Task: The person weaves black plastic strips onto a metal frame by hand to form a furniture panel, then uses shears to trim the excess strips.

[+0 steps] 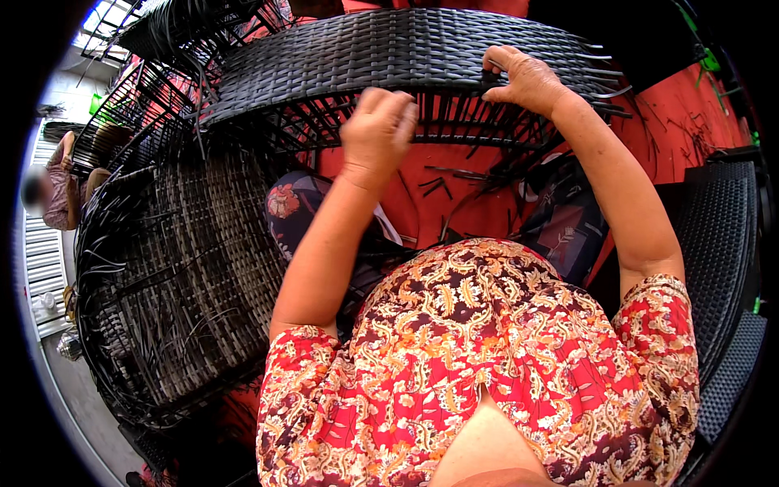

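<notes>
Black weave covers a long, arched panel [389, 53], by which all places are told. Its long axis is laid left to right, crosswise to the wearer's body, with the near edge turned toward both hands. From the fingers, most of the woven face is spread on the side away from the body.

The right hand [522, 79] is the nearer one, set at the panel's near edge, right of its middle. Its forefinger is reached over the weave, its thumb is set lower, and a dark bit is seen between them. Whether that bit is gripped, and whether it is strand or edge, cannot be told.

The left hand [377, 134] is clenched just in front of the near edge, a little left of the panel's middle. Whether anything is held within the fist, or the panel is touched, is hidden.

Under the near edge, dark bars [454, 107] are shown. At the panel's right end, loose strands [596, 75] are left sticking out, closer to the right hand. On the near side of the panel, cut strips [438, 188] are scattered over red floor [479, 204]; to the left, a large woven piece [187, 268] is seen.
</notes>
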A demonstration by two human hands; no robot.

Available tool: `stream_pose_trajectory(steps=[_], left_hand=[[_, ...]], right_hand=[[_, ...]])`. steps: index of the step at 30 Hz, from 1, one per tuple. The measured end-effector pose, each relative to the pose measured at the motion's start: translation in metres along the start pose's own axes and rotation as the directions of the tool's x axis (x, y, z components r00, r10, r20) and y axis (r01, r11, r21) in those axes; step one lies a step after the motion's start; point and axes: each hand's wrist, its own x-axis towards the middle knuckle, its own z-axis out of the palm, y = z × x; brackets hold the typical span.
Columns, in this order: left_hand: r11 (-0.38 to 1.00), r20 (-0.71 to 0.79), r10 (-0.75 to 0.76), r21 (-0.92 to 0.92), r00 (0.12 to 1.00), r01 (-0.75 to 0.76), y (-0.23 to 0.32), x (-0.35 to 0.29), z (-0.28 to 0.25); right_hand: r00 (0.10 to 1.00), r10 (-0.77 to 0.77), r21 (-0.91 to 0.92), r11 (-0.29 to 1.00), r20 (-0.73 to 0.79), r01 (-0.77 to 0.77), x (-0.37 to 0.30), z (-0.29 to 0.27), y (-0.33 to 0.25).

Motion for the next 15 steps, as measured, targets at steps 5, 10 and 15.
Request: stream_pose_trajectory(steps=[5,10,15], left_hand=[[-0.16,0.617,-0.554,-0.738,0.559,0.655,0.022,-0.01,0.063],[-0.506,0.705,-0.584,-0.704,0.403,0.498,0.012,-0.006,0.091],[-0.376,0.576,-0.658,-0.809,0.485,0.451,0.019,-0.012,0.096]], right_hand=[[1.0,0.016,-0.011,1.0,0.011,-0.016,0.004,0.001,-0.007],[1.0,-0.003,0.02,1.0,-0.02,0.003,0.009,0.002,-0.012],[1.0,0.019,0.01,1.0,-0.022,-0.019,0.009,0.003,-0.017]])
